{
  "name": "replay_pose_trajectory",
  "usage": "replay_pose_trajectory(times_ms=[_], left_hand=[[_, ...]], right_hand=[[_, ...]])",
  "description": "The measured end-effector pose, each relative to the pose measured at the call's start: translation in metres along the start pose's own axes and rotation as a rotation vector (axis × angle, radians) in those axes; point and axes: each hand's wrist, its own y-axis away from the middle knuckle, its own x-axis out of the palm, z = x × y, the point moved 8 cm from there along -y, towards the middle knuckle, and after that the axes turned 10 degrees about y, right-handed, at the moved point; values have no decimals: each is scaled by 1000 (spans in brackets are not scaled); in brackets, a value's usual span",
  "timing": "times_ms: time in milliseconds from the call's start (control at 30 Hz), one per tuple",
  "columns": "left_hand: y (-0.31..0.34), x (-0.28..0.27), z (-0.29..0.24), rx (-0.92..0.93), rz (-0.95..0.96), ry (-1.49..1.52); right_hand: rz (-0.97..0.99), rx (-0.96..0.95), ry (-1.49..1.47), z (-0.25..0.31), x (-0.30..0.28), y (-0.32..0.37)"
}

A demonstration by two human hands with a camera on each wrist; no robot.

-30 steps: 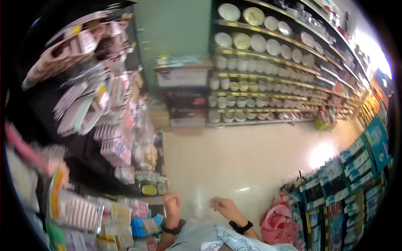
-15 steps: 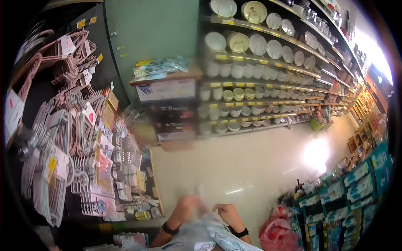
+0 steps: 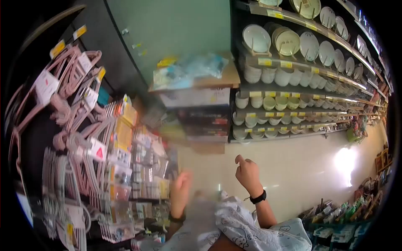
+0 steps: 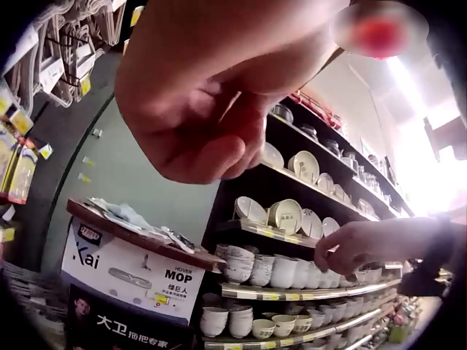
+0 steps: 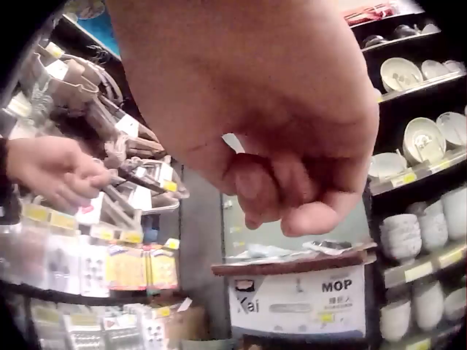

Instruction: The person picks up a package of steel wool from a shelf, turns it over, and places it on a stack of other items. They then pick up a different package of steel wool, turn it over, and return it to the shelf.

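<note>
My left hand [image 3: 180, 193] is raised at the lower middle of the head view, blurred, beside the hanging packets. To its right my right hand [image 3: 249, 175] is held over the pale floor, a dark band on its wrist. The two hands are apart. In the left wrist view the left hand [image 4: 211, 109] has loosely curled fingers with nothing visible in them. Loosely bent fingers also show on the right hand [image 5: 292, 146] in the right wrist view, and they hold nothing visible.
Hangers [image 3: 77, 167] and hanging packets [image 3: 119, 188] fill the left side. Stacked boxes [image 3: 197, 98] with plastic packets [image 3: 197, 71] on top stand ahead. Shelves of plates [image 3: 309, 46] and bowls [image 3: 281, 102] run along the right. Goods [image 3: 356, 209] stand at lower right.
The view has shifted, and the boxes and hangers appear nearer. The hands, close together half a second ago, are now farther apart, and the right hand is raised higher in view.
</note>
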Motion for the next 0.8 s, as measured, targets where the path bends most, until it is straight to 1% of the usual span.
replay_pose_trajectory(times_ms=[33,67,167,200,267,300,333,367,433,467,500,533,567,633,667,733,800], left_hand=[[-12,2,7,10,-50,56],[-26,2,24,-20,-66,129],[-70,14,41,-71,-43,149],[-91,13,54,-2,-70,-26],[-141,24,82,33,10,-215],[-164,28,92,54,54,-308],[-191,41,77,20,174,-380],[-219,53,56,123,268,-390],[-270,75,20,319,456,-400],[-300,81,14,389,486,-425],[-327,89,10,456,510,-443],[-355,98,-6,456,510,-434],[-378,106,-21,494,496,-387],[-418,116,-28,456,454,-450],[-427,121,-30,472,473,-462],[-447,132,-36,515,504,-495],[-453,136,-27,425,627,-435]], right_hand=[[-28,40,-9,-7,-4,-25],[-28,64,-47,-13,-3,-44],[-8,168,-101,-29,14,-90],[-14,156,-94,-34,25,-103],[-29,154,-88,-45,50,-127],[-55,100,-16,-44,53,-140],[-77,47,59,-42,52,-153],[-97,-8,137,-41,51,-166],[115,-21,196,-71,83,-182],[218,-32,231,-85,103,-191],[231,-1,204,-97,115,-200],[242,26,179,-111,126,-211],[249,48,152,-122,131,-226],[291,88,225,-120,128,-260],[315,106,252,-116,128,-275],[319,90,182,-113,130,-307],[320,58,127,-113,141,-337]])
